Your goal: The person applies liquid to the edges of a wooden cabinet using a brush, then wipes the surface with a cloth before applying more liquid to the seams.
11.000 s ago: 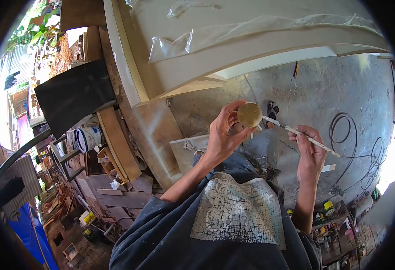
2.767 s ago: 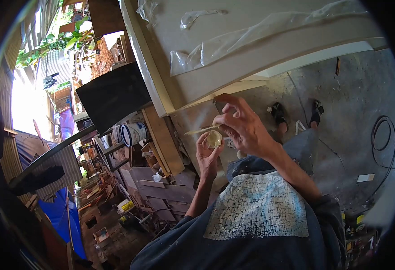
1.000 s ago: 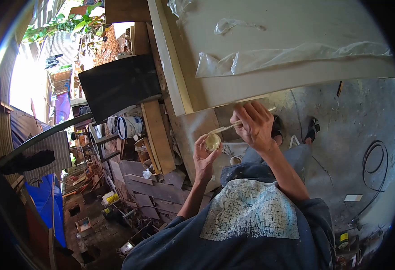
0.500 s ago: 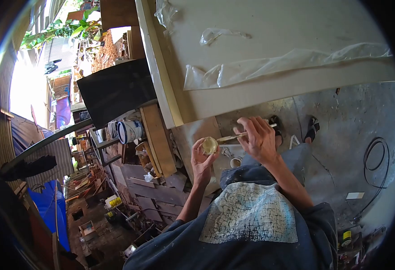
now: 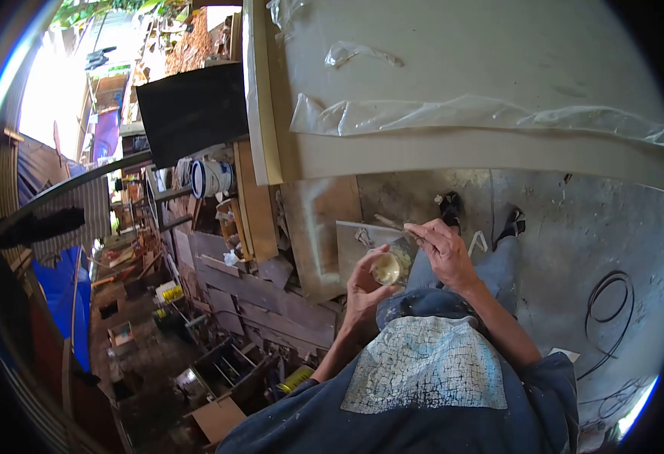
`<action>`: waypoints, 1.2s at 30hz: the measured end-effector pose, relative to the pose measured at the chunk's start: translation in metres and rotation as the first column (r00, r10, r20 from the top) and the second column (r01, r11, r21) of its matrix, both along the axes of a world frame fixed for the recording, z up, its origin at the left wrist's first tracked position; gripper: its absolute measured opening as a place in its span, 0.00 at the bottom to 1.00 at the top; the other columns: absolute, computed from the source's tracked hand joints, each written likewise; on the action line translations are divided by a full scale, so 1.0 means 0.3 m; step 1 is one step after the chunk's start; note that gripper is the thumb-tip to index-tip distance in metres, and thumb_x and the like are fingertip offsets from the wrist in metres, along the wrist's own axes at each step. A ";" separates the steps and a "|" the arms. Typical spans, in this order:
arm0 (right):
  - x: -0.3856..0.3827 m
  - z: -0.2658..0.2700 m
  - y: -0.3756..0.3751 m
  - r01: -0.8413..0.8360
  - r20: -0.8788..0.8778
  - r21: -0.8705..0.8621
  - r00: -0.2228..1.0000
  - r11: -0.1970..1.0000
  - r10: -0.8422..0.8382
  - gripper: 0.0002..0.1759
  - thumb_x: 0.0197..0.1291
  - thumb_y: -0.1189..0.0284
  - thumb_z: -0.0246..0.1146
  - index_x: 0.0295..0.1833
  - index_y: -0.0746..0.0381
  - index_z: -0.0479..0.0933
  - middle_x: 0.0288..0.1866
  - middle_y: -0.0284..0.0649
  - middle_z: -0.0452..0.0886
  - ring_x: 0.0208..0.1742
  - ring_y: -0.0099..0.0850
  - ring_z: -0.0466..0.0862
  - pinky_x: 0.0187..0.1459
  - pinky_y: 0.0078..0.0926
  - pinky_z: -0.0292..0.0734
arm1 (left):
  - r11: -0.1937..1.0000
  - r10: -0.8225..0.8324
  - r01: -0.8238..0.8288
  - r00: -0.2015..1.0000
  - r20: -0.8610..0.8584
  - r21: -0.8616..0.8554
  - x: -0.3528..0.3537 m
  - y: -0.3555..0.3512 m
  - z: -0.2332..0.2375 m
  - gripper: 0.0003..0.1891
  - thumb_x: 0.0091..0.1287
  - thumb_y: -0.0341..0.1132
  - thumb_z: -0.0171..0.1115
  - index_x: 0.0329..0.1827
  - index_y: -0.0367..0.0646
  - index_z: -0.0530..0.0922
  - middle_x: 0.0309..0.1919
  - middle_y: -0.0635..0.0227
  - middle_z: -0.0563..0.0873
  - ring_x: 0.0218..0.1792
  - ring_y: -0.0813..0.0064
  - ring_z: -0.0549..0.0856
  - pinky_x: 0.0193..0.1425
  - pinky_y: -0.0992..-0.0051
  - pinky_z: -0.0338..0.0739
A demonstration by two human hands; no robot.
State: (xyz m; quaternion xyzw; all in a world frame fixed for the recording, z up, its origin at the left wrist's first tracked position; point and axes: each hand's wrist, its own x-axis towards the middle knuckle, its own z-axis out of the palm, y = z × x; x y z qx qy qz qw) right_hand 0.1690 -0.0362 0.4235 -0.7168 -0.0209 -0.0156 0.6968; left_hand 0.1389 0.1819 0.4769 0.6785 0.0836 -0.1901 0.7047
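Observation:
In the head view my left hand (image 5: 363, 291) is curled round a small round cup (image 5: 386, 268) with pale cream-coloured stuff inside, its mouth turned up toward me. Up and to the right of the cup is my right hand (image 5: 447, 253), its fingers pinched on a thin, brush-like stick (image 5: 389, 222). The stick's pale tip points left and is apart from the cup. Most of its handle is hidden by my fingers.
A large pale panel (image 5: 460, 155) with clear plastic film (image 5: 483, 115) spans the top. Below lies a concrete floor (image 5: 559, 227) with a coiled black hose (image 5: 610, 306). Left are a white bucket (image 5: 214, 178), wooden boards (image 5: 260, 200) and a black sheet (image 5: 192, 113).
The cup and my left hand have moved right and lower, closer to my body. My right hand has lowered slightly, and the stick's tip has moved away from the cup. The whole view has shifted.

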 end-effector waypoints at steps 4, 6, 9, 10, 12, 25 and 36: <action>-0.042 -0.017 -0.032 -0.145 -0.282 0.363 0.924 0.920 0.257 0.13 0.66 0.80 0.68 0.55 0.64 0.83 0.44 0.41 0.85 0.46 0.32 0.89 0.49 0.29 0.84 | 0.996 0.065 -0.066 0.998 -0.015 -0.067 -0.103 -0.139 0.015 0.40 0.54 0.18 0.78 0.73 0.44 0.75 0.81 0.56 0.65 0.80 0.63 0.66 0.82 0.60 0.64; -0.053 -0.025 -0.065 -0.247 -0.324 0.513 0.832 0.822 0.451 0.11 0.66 0.79 0.69 0.54 0.65 0.83 0.45 0.39 0.86 0.47 0.27 0.89 0.50 0.27 0.84 | 0.993 0.096 -0.098 0.995 -0.022 -0.061 -0.158 -0.166 0.004 0.40 0.54 0.18 0.78 0.74 0.43 0.75 0.82 0.56 0.63 0.80 0.64 0.66 0.83 0.60 0.62; -0.076 -0.045 -0.060 -0.350 -0.224 0.424 0.853 0.835 0.471 0.09 0.65 0.81 0.68 0.50 0.66 0.84 0.46 0.37 0.87 0.48 0.25 0.88 0.50 0.27 0.84 | 0.978 0.171 -0.173 0.985 -0.034 -0.112 -0.217 -0.189 -0.012 0.40 0.54 0.18 0.78 0.74 0.43 0.74 0.82 0.56 0.64 0.80 0.64 0.66 0.83 0.60 0.62; -0.088 -0.044 -0.049 -0.368 -0.232 0.441 0.834 0.819 0.500 0.08 0.66 0.81 0.67 0.50 0.66 0.84 0.46 0.37 0.86 0.47 0.26 0.88 0.50 0.27 0.84 | 0.971 0.205 -0.208 0.978 -0.036 -0.118 -0.237 -0.196 -0.011 0.41 0.53 0.18 0.78 0.74 0.43 0.75 0.82 0.56 0.64 0.80 0.64 0.67 0.83 0.60 0.63; -0.103 -0.040 -0.018 -0.401 -0.248 0.473 0.794 0.785 0.555 0.08 0.66 0.81 0.65 0.49 0.67 0.85 0.46 0.37 0.86 0.47 0.27 0.88 0.50 0.27 0.84 | 0.943 0.290 -0.298 0.954 -0.075 -0.148 -0.283 -0.184 -0.021 0.41 0.53 0.18 0.77 0.74 0.43 0.75 0.81 0.57 0.65 0.79 0.64 0.68 0.83 0.60 0.63; -0.109 -0.328 0.276 -0.585 -0.510 0.137 0.650 0.799 0.563 0.14 0.69 0.74 0.64 0.57 0.64 0.84 0.49 0.38 0.89 0.50 0.28 0.87 0.55 0.27 0.82 | 0.771 0.636 -0.637 0.768 0.074 -0.012 -0.600 0.309 -0.142 0.38 0.54 0.21 0.78 0.72 0.44 0.76 0.77 0.63 0.70 0.72 0.69 0.75 0.72 0.63 0.79; -0.330 -0.764 0.666 -0.732 -0.578 -0.182 0.619 0.656 0.531 0.15 0.65 0.72 0.65 0.54 0.64 0.84 0.46 0.48 0.90 0.48 0.39 0.90 0.53 0.34 0.83 | 0.614 0.785 -0.786 0.617 0.054 0.063 -0.848 0.629 -0.239 0.40 0.53 0.21 0.79 0.73 0.46 0.76 0.76 0.62 0.71 0.71 0.70 0.76 0.75 0.65 0.75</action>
